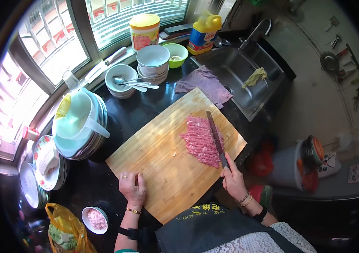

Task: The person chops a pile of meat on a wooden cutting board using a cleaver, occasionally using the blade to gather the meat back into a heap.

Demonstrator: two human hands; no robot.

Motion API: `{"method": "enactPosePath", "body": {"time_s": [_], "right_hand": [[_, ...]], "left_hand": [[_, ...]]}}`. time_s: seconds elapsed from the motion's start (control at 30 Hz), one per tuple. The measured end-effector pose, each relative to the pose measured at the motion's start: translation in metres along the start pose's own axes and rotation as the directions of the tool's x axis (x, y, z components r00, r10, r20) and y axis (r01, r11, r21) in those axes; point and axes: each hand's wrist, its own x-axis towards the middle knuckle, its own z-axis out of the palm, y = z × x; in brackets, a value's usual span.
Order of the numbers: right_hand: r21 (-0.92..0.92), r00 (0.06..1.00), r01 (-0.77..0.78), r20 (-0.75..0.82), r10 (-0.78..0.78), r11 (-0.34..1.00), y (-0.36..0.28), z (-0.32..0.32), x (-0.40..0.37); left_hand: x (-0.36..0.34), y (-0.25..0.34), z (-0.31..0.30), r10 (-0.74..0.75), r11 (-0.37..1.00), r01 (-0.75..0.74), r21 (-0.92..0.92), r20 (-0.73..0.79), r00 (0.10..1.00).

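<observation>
My right hand [233, 179] is wrapped round the dark handle of a kitchen knife [215, 137]. Its long blade lies along the right side of a flat patch of minced meat [200, 141], which is marked with rows of cuts. The meat sits on the right half of a wooden cutting board [154, 156]. My left hand [132, 189] rests at the board's lower left edge, fingers lying loosely with the thumb a little apart, holding nothing. A small white bowl of pale pink mince [95, 220] stands left of my left forearm.
Behind the board are stacked bowls with spoons [122, 78], a green bowl [176, 55] and a purple cloth [204, 84]. The sink [247, 71] is at the back right. Stacked plates with a colander [76, 116] stand left; an orange bag with a cabbage [63, 236] is at lower left.
</observation>
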Motion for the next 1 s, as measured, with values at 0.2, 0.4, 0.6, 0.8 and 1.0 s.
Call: {"method": "enactPosePath", "body": {"time_s": [0.2,0.4,0.6,0.8,1.0], "right_hand": [[0.018,0.964,0.262,-0.044,-0.261,0.965,-0.005,-0.005,-0.002],[0.032,0.997,0.067,0.026,-0.068,0.997,-0.011,-0.003,0.001],[-0.004,0.996,-0.011,0.087,0.011,1.0,0.006,0.003,0.011],[0.111,0.986,0.166,0.013,-0.169,0.98,-0.004,0.006,0.003],[0.11,0.993,0.013,0.114,-0.026,0.994,-0.021,0.005,0.008]], "left_hand": [[-0.002,0.0,0.0,-0.014,1.0,0.014,0.018,-0.008,1.0],[-0.005,-0.002,-0.002,-0.039,0.999,0.039,0.013,0.003,0.999],[-0.003,-0.002,-0.001,-0.045,0.999,0.045,0.008,-0.002,0.999],[-0.003,0.0,-0.002,-0.079,0.997,0.079,0.015,0.003,0.997],[-0.005,-0.002,-0.004,-0.07,0.998,0.07,0.002,0.007,0.998]]}}
